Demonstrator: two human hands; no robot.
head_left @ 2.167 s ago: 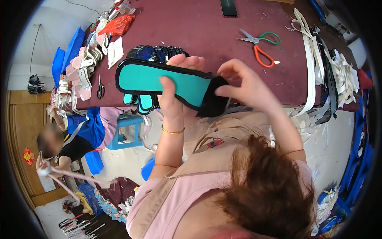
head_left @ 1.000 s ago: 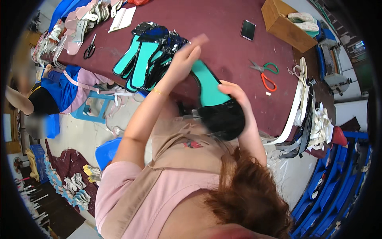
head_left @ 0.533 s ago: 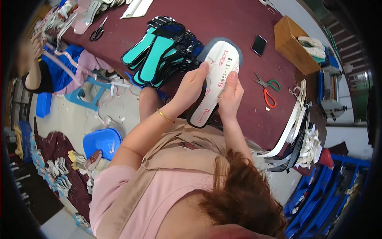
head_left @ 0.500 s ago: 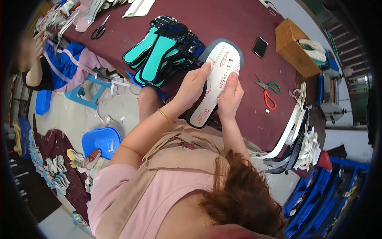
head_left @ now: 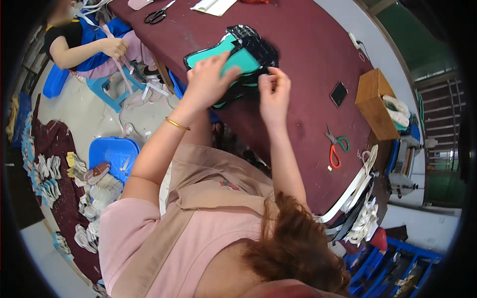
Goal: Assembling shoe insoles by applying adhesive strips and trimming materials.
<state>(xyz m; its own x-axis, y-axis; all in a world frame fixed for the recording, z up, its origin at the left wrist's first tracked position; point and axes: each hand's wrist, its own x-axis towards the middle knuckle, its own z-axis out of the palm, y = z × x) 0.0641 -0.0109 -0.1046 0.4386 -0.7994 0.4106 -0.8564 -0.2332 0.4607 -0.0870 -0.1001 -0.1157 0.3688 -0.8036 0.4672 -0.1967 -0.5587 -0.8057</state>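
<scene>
A pile of shoe soles with teal middles and black wrapped edges (head_left: 248, 39) lies on the dark red table. My left hand (head_left: 211, 82) rests over the teal surface of the upper sole (head_left: 243, 61), fingers stretched and thumb apart. Close to the pile's right side is my right hand (head_left: 275, 94), its fingers curled together by the black edge. What they pinch, if anything, I cannot make out. Some of the pile is hidden behind my hands. A white strip (head_left: 165, 187) shows beside my apron at my left; its kind is unclear.
Scissors with red and green handles (head_left: 335, 146), a phone (head_left: 339, 94) and a wooden box (head_left: 378, 104) holding pale shoes are to the right. Black scissors (head_left: 156, 16) lie far left. A co-worker (head_left: 74, 49) sits there. A blue basin (head_left: 114, 154) stands on the floor.
The white printed insole has left both hands and is no longer clearly visible. Both hands have moved to the pile of soles, whose upper pieces have shifted. The view has turned slightly.
</scene>
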